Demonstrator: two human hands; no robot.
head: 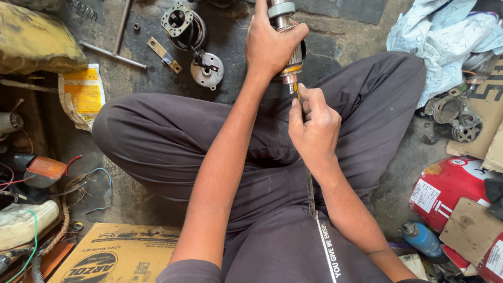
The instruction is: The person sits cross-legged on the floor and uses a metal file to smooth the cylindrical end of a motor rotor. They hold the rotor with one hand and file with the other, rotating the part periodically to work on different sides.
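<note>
My arms are bare from elbow to wrist, no watch, no rings, no gloves on left hand [270, 44] or right hand [313, 128]. Short sleeves [191, 271], dark grey-purple, w/ edge showing near bottom of view. Trousers [167, 139] same dark grey-purple cloth, loose, creased across both thighs. Shirt front [285, 251] has a thin white vertical stripe w/ white lettering running down it, right of centre.

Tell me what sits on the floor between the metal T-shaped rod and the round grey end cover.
In the head view, a flat brass-coloured bracket lies on the floor between the T-shaped rod and the round end cover, touching neither.
</note>
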